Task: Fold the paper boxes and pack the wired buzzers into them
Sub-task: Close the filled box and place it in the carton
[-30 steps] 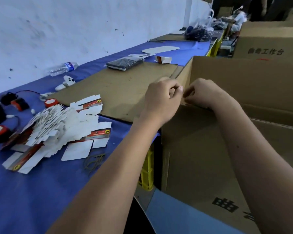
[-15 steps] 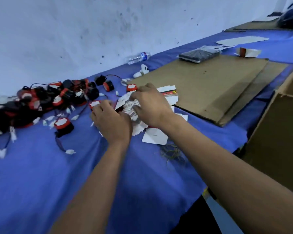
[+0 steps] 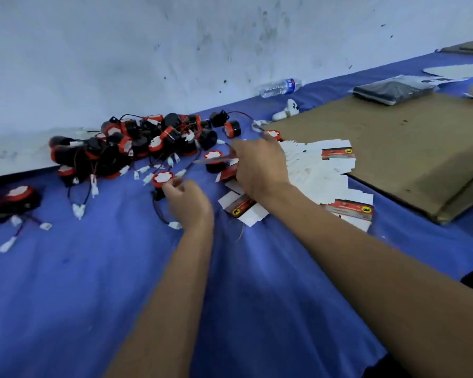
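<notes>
- Left hand [image 3: 187, 205] low on the blue cloth [image 3: 66, 296], fingers curled round a red-capped wired buzzer [image 3: 163, 179] just in front of the buzzer heap [image 3: 137, 147].
- Right hand [image 3: 260, 165] over the fanned flat box blanks [image 3: 311, 170], fingers pinched narrow on one flat blank [image 3: 216, 159].
- Best to peel a single blank clear of the fan.
- Worth gathering the wire and white plug [image 3: 174, 225] before lifting, to avoid snagging neighbours.

Blue cloth-covered table [image 3: 66, 296]. Left hand [image 3: 189, 205] curls its fingers onto one black-and-red round wired buzzer [image 3: 162, 181], just right of the heaped pile of buzzers [image 3: 131, 148]. Right hand [image 3: 260, 170] pinches a flat red-and-white paper box blank [image 3: 216, 159] beside the fanned stack of white blanks [image 3: 320, 170].
</notes>
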### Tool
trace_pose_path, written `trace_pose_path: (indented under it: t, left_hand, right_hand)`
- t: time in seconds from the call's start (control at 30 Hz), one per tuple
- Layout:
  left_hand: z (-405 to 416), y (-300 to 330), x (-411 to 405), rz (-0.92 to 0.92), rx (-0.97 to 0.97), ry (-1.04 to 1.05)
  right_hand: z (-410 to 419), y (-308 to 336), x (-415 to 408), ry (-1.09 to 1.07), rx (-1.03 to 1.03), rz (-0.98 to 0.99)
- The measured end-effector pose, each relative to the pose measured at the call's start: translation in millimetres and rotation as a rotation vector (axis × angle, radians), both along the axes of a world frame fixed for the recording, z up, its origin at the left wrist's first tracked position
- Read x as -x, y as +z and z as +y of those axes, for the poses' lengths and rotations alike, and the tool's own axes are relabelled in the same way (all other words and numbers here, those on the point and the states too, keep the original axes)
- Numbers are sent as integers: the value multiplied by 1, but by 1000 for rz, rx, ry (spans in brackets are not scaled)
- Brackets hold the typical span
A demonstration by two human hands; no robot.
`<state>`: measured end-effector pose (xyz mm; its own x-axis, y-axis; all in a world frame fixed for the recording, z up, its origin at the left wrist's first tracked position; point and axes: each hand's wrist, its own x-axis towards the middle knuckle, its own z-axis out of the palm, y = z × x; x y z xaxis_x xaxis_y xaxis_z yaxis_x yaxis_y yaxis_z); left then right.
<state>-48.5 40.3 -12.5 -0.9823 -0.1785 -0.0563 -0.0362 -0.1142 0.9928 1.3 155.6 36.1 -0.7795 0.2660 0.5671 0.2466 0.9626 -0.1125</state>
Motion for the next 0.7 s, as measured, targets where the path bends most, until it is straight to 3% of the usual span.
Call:
trace_pose_path:
  t: [0.07, 0.13, 0.2, 0.27, 0.33, 0.5, 0.7]
  left_hand:
    - [-26, 3, 8, -60, -272, -33]
    - [-59, 0, 11, -52, -381, -111]
    - [-99, -5, 7, -6, -359, -161]
    - [-142, -11, 4, 13, -310, -216]
    - [-182, -14, 2, 13, -240, -281]
    - [-239, -15, -7, -26, -21, -404]
    - [-242, -15, -9, 36, 151, -349]
  right_hand:
    - [-19, 2, -9, 74, 260, 399]
    - [-38, 3, -8, 177, 653, 519]
    - [-59, -3, -4, 286, 1014, 392]
    - [-82, -19, 1, 383, 1138, 149]
    - [-107, -36, 3, 441, 1050, 12]
    - [-165, -64, 12, 566, 814, -53]
    - [-185, -79, 3, 547, 313, -211]
